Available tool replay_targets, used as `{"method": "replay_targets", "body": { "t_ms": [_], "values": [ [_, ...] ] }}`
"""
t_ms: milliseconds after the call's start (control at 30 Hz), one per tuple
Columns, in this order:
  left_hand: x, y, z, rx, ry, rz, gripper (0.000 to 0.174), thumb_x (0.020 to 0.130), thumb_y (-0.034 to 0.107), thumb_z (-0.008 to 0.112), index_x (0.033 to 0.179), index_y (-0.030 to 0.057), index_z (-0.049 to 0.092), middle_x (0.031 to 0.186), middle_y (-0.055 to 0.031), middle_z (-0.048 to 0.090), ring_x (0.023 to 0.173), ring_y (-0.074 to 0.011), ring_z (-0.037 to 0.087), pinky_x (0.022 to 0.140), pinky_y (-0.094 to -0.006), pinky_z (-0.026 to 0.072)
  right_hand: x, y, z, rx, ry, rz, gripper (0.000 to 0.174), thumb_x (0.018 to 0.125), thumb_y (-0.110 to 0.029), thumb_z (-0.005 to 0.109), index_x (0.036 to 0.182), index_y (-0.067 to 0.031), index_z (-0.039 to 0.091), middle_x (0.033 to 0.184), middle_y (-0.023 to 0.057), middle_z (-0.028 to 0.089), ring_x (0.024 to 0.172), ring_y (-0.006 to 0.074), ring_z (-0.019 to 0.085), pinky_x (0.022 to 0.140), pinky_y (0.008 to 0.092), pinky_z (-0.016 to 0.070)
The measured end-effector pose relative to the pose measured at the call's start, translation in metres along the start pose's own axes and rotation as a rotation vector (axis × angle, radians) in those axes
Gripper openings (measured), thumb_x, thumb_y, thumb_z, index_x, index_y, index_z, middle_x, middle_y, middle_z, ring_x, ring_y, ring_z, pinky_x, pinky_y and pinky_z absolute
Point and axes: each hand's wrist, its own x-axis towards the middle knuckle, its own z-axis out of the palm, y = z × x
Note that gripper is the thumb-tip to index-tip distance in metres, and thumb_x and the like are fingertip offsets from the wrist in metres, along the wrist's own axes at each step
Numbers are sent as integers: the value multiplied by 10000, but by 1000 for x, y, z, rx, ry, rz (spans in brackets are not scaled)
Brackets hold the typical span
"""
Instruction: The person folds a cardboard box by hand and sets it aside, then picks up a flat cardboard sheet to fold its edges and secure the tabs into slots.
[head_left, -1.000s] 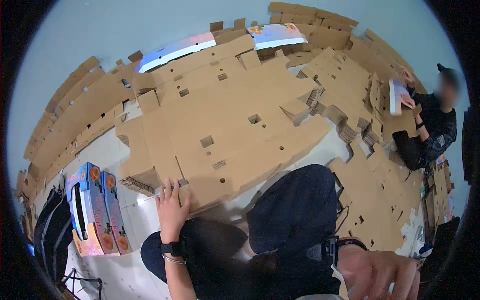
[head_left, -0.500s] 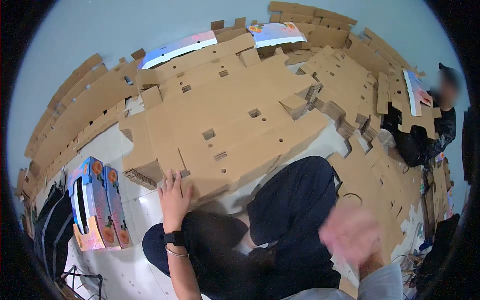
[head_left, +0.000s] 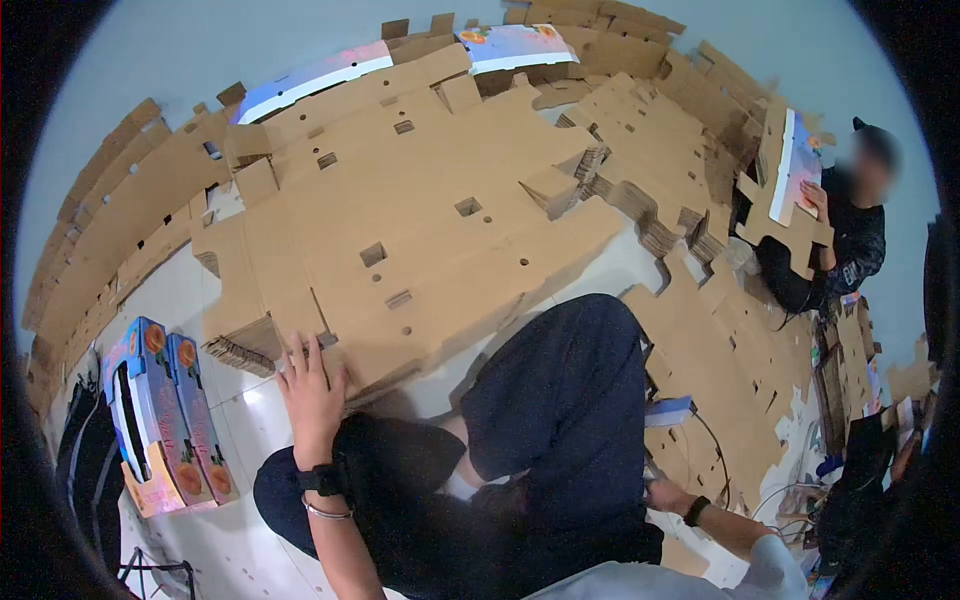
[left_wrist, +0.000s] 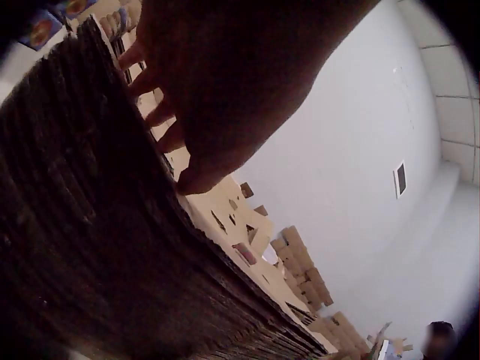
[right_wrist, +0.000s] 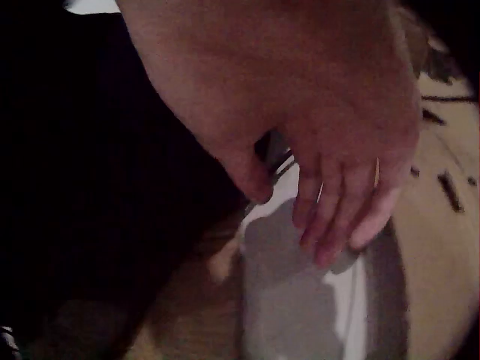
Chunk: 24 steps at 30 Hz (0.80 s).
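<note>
My left hand [head_left: 312,395] rests with spread fingers on the near left corner of a thick stack of flat brown cardboard blanks [head_left: 440,220]. In the left wrist view its fingertips lie along the stack's top edge, above the dark layered side [left_wrist: 97,210]. My right hand [head_left: 668,495] is low beside my right knee. In the right wrist view, its thumb and curled fingers grip a flat grey-and-white piece [right_wrist: 281,277], whose kind is unclear in the dim light. A blue-and-white piece [head_left: 668,412] shows just past the knee.
Two printed fruit boxes [head_left: 160,415] stand on the floor at left. More cardboard stacks [head_left: 735,370] lie at right, with cables near my right arm. Cardboard lines the wall. At far right a seated person [head_left: 850,220] holds a printed cardboard piece [head_left: 797,170].
My right hand has gone from the lower right foreground down beside my right knee. The blue-and-white piece has come into view there. My left hand stays on the stack. The head view has shifted.
</note>
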Motion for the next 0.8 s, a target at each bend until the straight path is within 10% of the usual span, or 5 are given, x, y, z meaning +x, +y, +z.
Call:
{"method": "replay_targets", "body": {
  "t_ms": [333,467,567,667,800],
  "values": [
    [1,1,2,42,9,2,573,883,319,489,1375,71,333,1458,-160,251,1289,-414,292,1074,-504,200,12,93,-140,162,1445,244,282,878,-279,506,829,-23,614,698,142,608,599,268,580,572,359,459],
    [1,7,-2,60,-35,-28,577,893,295,486,1397,88,297,1466,-163,232,1320,-369,261,1078,-469,202,28,221,-104,724,148,285,363,862,-355,527,865,-9,639,828,67,629,659,205,604,597,340,475],
    [1,7,-2,55,-23,-17,570,895,291,484,1395,90,301,1462,-166,237,1321,-366,257,1079,-463,199,33,197,-136,639,-47,277,361,848,-369,538,856,-30,662,808,70,639,651,205,609,592,324,477],
    [1,8,-4,48,-29,-17,570,896,294,484,1396,91,301,1459,-170,241,1328,-361,247,1080,-462,197,55,230,-173,459,612,97,316,806,-338,586,905,-52,680,679,78,637,689,203,615,638,314,471],
    [2,9,-2,80,-24,-15,571,898,296,481,1398,94,295,1456,-173,243,1330,-361,241,1080,-460,197,78,114,-279,-85,603,126,291,708,-326,665,809,-54,684,791,165,657,709,298,623,640,397,468]
  ]
}}
